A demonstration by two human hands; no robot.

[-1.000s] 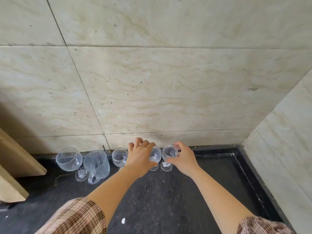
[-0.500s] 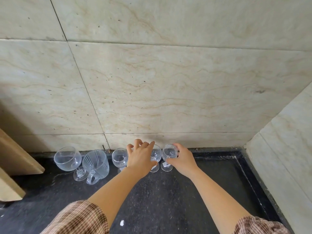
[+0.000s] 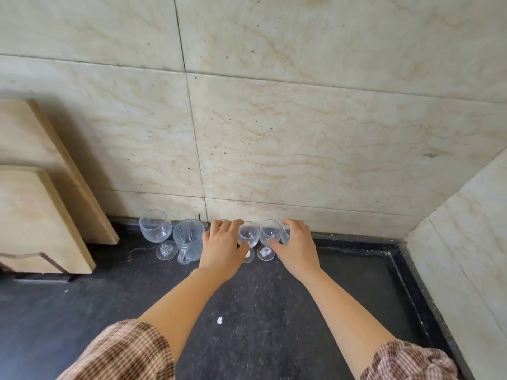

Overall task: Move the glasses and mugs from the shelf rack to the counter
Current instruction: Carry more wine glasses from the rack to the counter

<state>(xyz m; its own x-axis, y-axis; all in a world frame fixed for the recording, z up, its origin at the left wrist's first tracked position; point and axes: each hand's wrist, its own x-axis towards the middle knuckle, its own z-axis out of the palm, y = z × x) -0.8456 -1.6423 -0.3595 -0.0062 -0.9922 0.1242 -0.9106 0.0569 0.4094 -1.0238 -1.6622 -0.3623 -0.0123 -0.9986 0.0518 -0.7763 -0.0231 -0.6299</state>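
Observation:
Clear glassware stands in a row on the dark counter (image 3: 247, 311) against the tiled wall. From the left come a large wine glass (image 3: 153, 231) and a ribbed glass mug (image 3: 189, 241). My left hand (image 3: 223, 249) lies just right of the mug, back up, fingers curled over something hidden beneath; its thumb is by the stem of a small stemmed glass (image 3: 248, 237). A second small stemmed glass (image 3: 270, 235) stands free beside it. My right hand (image 3: 297, 249) wraps a third small glass (image 3: 285, 235), only a sliver showing between thumb and fingers.
Two pale wooden boards (image 3: 41, 215) lean against the wall at the left. A side wall (image 3: 466, 256) closes the corner on the right, with a raised black counter rim (image 3: 406, 272) along it. A white speck (image 3: 219, 320) lies between my forearms.
My left hand has slid left and now sits next to the mug, over the spot where a small glass stood. My right hand has shifted right, leaving one small glass standing free.

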